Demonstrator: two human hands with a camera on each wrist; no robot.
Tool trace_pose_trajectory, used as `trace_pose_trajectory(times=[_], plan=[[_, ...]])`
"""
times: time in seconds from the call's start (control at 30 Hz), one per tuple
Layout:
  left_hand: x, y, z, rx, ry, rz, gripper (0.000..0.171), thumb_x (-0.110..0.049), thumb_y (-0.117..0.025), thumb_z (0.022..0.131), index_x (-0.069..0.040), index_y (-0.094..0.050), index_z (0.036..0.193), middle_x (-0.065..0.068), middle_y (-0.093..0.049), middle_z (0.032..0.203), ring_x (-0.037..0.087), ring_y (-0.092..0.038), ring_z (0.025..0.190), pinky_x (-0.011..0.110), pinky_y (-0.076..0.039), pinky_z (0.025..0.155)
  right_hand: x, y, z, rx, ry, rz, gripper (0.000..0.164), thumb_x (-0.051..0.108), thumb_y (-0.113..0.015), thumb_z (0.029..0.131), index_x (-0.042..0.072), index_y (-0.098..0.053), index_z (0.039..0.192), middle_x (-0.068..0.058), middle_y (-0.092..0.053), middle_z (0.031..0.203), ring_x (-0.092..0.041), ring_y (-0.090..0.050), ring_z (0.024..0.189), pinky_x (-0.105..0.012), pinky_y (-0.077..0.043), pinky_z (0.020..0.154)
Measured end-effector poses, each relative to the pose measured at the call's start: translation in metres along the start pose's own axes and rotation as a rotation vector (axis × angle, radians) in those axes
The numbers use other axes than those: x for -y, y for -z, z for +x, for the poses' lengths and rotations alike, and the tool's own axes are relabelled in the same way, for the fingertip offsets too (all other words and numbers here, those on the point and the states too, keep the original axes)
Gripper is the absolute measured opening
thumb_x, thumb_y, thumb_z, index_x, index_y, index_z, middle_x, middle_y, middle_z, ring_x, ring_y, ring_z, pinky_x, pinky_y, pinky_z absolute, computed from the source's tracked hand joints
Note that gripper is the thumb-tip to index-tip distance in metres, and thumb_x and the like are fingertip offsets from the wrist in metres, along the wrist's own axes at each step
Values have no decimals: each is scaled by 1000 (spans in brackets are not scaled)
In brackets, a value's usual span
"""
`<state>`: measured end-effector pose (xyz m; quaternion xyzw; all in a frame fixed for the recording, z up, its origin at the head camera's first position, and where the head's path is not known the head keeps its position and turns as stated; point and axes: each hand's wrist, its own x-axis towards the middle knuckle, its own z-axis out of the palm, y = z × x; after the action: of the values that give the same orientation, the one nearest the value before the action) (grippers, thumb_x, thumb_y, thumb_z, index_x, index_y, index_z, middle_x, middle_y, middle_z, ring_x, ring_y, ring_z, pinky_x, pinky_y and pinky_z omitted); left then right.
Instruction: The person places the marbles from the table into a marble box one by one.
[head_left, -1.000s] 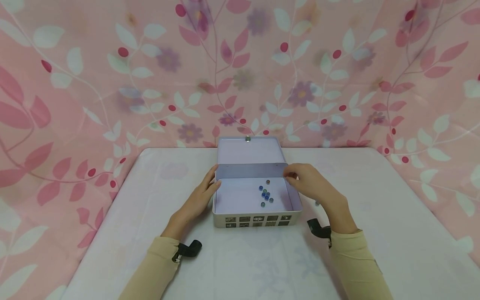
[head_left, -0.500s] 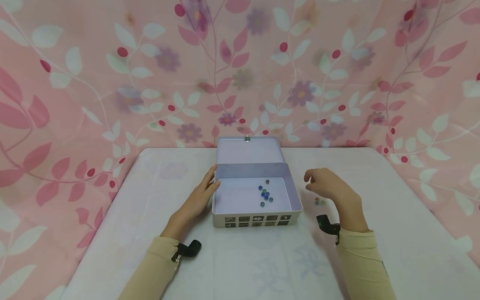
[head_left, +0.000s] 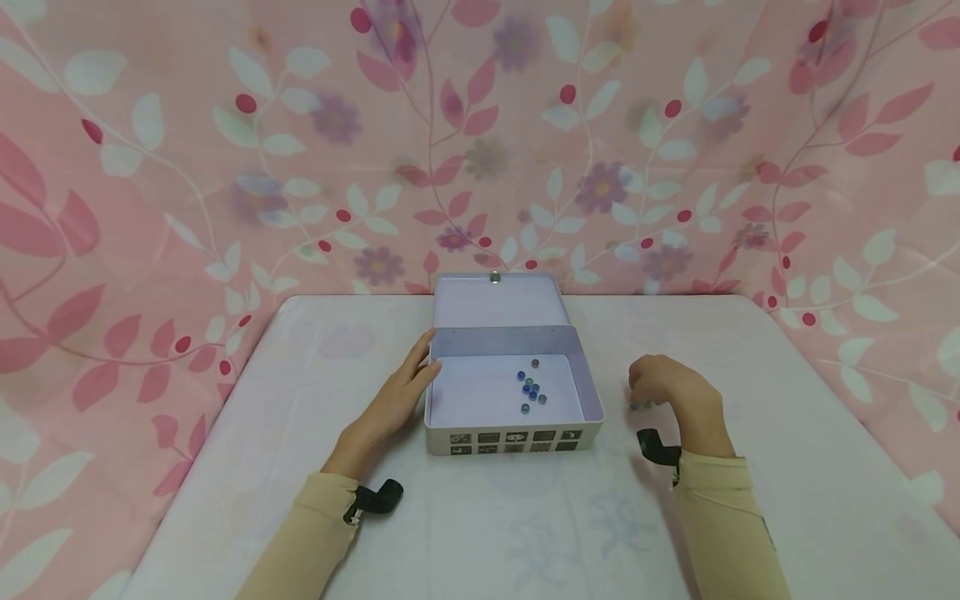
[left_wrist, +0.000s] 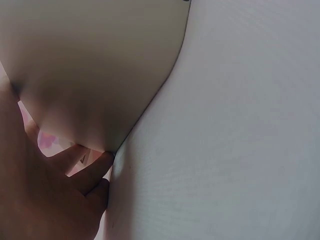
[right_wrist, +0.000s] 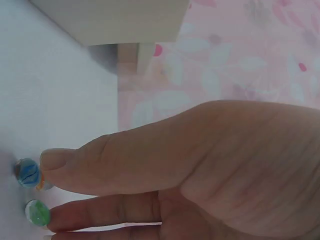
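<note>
A pale metal box (head_left: 516, 440) stands with its hinged lid (head_left: 498, 302) raised. Several blue and greenish glass marbles (head_left: 533, 395) lie on its floor. My left hand (head_left: 397, 400) holds the box's left side, thumb over the rim and fingers along the outer wall (left_wrist: 95, 75). To the right of the box, my right hand (head_left: 671, 392) is lowered over a small group of marbles on the table. In the right wrist view, the thumb tip is right at a blue marble (right_wrist: 28, 172), and a fingertip is beside a green marble (right_wrist: 38, 213). An orange one is mostly hidden behind the thumb.
A white cloth covers the table (head_left: 525, 533). Behind it hangs a pink curtain (head_left: 480, 150) with a leaf and flower print. Black wrist cameras (head_left: 378, 497) are strapped over both sleeves.
My right hand has moved from the box's right rim out to the right and down onto the loose marbles. My left hand and the box have stayed in place.
</note>
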<state>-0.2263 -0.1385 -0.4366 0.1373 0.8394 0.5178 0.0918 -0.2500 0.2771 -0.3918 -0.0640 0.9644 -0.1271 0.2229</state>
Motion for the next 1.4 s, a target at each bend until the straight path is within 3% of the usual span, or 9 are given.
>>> trace_pose_trajectory(times=[0.23,0.47,0.67,0.9,1.13,1.4], plan=[[3,0,1,5,-2,-1,62,-45,-41,106,-44,-6,157,5,-14,168,31,-17,155,59,-22,121,-4,-7,5,36,-74,53,4,9,-65,83,5,-65,85,-5,-54,73,-18,-50,67,-30,-39,59],[3,1,1,3,-5,-5,62,-44,-41,106,-43,-7,158,7,-14,168,32,-18,154,59,-22,121,-6,-8,10,-8,-19,31,3,6,-62,82,5,-65,84,-6,-57,75,-19,-51,68,-30,-40,59],[2,0,2,3,-6,-2,65,-45,-41,106,-36,-7,160,7,-14,168,32,-18,154,59,-22,121,-6,-11,12,-45,3,11,3,8,-66,81,5,-65,82,-7,-61,77,-19,-54,68,-29,-42,59],[3,0,3,1,0,-2,62,-44,-41,106,-43,-7,158,8,-15,167,33,-19,154,59,-22,121,-5,-13,13,-69,-2,6,2,6,-60,81,5,-63,81,-6,-58,75,-19,-52,68,-30,-40,58],[2,0,2,-1,-1,0,63,-44,-41,106,-41,-7,159,7,-15,168,32,-19,154,59,-22,121,-1,-16,18,-94,-11,-12,7,4,-57,77,8,-57,72,-5,-55,72,-19,-50,65,-30,-37,56],[2,0,1,0,-9,-3,62,-44,-41,106,-43,-7,158,4,-15,168,31,-20,154,59,-23,121,4,-19,19,-103,3,-1,7,1,-59,78,6,-57,75,-6,-56,73,-20,-51,67,-30,-38,58]])
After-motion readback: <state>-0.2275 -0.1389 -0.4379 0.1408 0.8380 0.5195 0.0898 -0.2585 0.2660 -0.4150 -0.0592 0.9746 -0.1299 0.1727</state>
